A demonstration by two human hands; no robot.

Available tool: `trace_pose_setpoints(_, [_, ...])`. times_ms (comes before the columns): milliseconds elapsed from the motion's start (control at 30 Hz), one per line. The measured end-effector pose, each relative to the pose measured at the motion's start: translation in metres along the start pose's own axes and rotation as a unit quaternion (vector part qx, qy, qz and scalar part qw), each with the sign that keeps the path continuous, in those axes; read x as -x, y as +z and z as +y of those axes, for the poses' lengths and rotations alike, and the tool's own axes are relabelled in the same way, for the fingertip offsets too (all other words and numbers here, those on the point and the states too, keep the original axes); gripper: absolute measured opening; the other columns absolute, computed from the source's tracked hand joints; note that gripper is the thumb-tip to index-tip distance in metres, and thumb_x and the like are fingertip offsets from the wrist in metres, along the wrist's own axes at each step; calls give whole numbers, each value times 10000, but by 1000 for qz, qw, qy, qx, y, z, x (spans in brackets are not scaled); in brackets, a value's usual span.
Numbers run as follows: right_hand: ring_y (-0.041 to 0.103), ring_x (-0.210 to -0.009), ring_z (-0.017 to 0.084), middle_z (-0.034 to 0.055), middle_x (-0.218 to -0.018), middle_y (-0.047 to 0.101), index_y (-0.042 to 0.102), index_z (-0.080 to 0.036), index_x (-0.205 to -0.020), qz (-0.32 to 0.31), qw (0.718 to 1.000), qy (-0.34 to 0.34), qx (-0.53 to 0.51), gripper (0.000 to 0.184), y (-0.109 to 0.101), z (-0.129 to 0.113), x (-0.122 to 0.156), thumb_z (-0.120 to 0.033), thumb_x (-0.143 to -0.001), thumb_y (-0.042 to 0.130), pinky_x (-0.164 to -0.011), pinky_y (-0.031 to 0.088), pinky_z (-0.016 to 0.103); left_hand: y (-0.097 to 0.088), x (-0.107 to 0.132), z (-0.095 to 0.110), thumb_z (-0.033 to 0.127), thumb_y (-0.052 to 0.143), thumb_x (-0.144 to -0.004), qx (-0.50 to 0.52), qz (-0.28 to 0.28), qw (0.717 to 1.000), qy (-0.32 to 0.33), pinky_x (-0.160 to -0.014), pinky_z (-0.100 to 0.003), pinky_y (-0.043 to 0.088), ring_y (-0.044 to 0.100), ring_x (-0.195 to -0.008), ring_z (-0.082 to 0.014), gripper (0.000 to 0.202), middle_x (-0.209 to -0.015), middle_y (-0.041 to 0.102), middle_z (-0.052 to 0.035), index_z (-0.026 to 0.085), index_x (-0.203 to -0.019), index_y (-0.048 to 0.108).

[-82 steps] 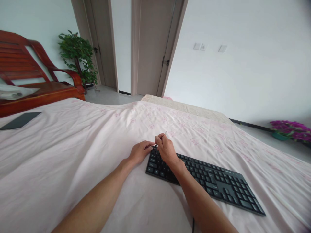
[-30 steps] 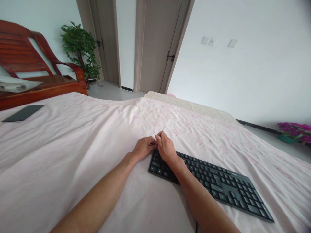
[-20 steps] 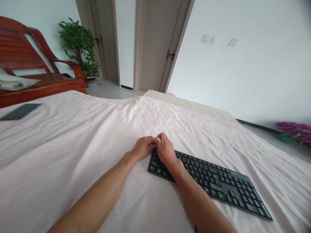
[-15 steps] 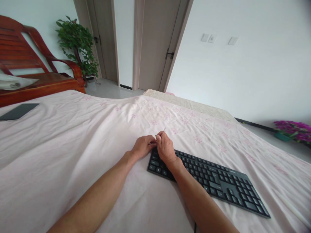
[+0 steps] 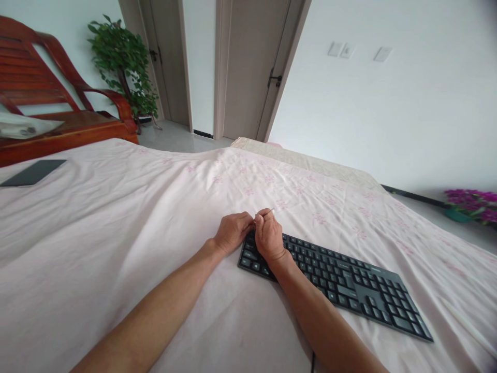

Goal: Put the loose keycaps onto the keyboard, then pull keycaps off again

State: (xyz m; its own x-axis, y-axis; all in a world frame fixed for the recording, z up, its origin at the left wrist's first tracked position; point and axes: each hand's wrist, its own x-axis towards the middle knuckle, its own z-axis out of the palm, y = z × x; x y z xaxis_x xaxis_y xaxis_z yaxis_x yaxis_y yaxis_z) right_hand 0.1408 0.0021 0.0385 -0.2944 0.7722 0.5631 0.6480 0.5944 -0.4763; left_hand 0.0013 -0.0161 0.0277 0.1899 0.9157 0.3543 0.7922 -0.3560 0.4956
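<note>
A green pot (image 5: 458, 215) is sitting on the floor off to the right, holding a clump of purple flowers (image 5: 471, 199). On the wooden bench (image 5: 111, 124) to the left, a pale plastic bag (image 5: 27, 126) is lying with something inside that I can't make out. Between them a pink floral cloth (image 5: 171, 207) is spreading out in wrinkles, and one black keyboard (image 5: 349, 282) is lying on it at a slant. Two hands are working at the keyboard's far left corner. The right hand (image 5: 268, 235) is gripping one slender tool (image 5: 273, 211), its pale end poking out above the fist. The left hand (image 5: 233, 232) is bending its fingers in at that corner, beside the right; I can't tell whether it is pinching anything. One dark flat slab (image 5: 34, 172) is resting on the cloth near the bench. Behind, one leafy plant (image 5: 122, 57) is standing by the bench, and three switch plates (image 5: 347, 50) are lining the wall.
</note>
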Motion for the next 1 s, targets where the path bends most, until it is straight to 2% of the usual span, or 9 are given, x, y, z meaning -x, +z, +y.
trace_pose_setpoints(167, [544, -724, 190, 69, -812, 566, 501, -208, -834, 0, 1000, 8, 6, 329, -2, 2, 1, -329, -975, 230, -693, 421, 308, 3, 0, 1, 417, 401, -937, 16, 18, 1000, 17, -743, -263, 401, 569, -812, -162, 311, -855, 636, -23, 216, -833, 616])
trace_pose_setpoints(333, [555, -760, 192, 60, -825, 569, 493, -214, -834, 25, 999, 32, -36, 316, -3, 4, 0, -339, -973, 238, -735, 424, 317, 3, -3, 0, 359, 474, -910, 72, 31, 997, 19, -824, -276, 424, 582, -896, -170, 227, -897, 667, -14, 233, -897, 663])
trace_pose_setpoints(433, [563, -736, 182, 50, -802, 578, 499, -212, -854, 34, 995, 67, -70, 313, -6, 4, -1, -347, -974, 243, -714, 432, 306, 4, -5, -3, 340, 546, -865, 136, 34, 990, -19, -821, -265, 444, 602, -894, -161, 173, -923, 686, 3, 244, -922, 677])
trace_pose_setpoints(600, [564, -694, 161, 25, -752, 575, 522, -209, -879, 24, 990, 78, -114, 296, -8, 2, -1, -352, -967, 278, -677, 437, 283, 8, -8, -7, 337, 591, -815, 237, 31, 967, -92, -694, -249, 470, 624, -733, -143, 189, -810, 695, 5, 215, -924, 686])
trace_pose_setpoints(700, [550, -632, 142, -2, -690, 549, 530, -205, -878, 61, 981, 98, -155, 312, -9, 3, -1, -361, -972, 277, -650, 437, 274, 10, -9, -8, 302, 613, -787, 269, 36, 957, -102, -673, -246, 473, 623, -703, -137, 244, -789, 695, 5, 213, -1006, 677])
trace_pose_setpoints(767, [537, -592, 129, -18, -665, 528, 533, -202, -882, 98, 970, 111, -191, 330, -9, 4, -2, -372, -978, 267, -632, 440, 270, 11, -10, -9, 287, 627, -771, 276, 35, 955, -101, -680, -247, 476, 631, -736, -142, 273, -845, 706, -6, 216, -1030, 676])
trace_pose_setpoints(900, [535, -606, 117, 0, -764, 559, 530, -200, -868, 156, 953, 123, -228, 361, -11, 6, -3, -405, -982, 255, -626, 448, 270, 10, -11, -11, 323, 618, -782, 256, 16, 964, -71, -744, -271, 475, 639, -793, -167, 161, -855, 709, -22, 210, -831, 721])
trace_pose_setpoints(1000, [542, -667, 126, 19, -842, 580, 532, -203, -861, 162, 953, 118, -226, 367, -11, 7, -3, -415, -981, 257, -666, 455, 280, 7, -11, -15, 335, 612, -788, 264, -7, 963, -55, -796, -287, 470, 645, -828, -182, 168, -842, 714, -17, 219, -804, 733])
